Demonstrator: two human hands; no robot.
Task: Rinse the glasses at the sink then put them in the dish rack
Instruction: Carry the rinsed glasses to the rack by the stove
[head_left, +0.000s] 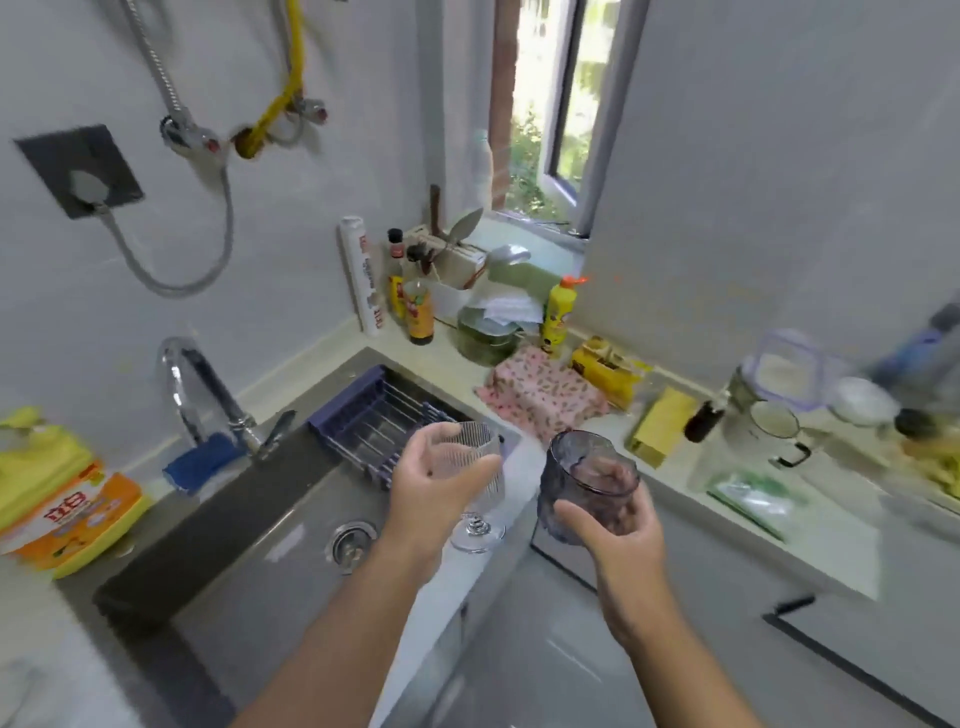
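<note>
At sink (244, 566) | left hand (434, 486) grips ribbed glass (474, 446) | right hand (621, 543) grips blue glass (574, 470)

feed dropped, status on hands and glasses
Left grip holds clear stemmed glass over sink edge. Right grip holds blue glass beside it. Dish rack just ahead, nothing between.

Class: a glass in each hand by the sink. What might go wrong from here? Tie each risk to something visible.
1. The left hand holds the ribbed stemmed glass and the right hand the tinted glass, so no hand is free for the faucet; working it might knock glass on metal.
2. The glasses are close together and could clink.
3. The stemmed foot hangs near the sink edge and may strike it.
</note>
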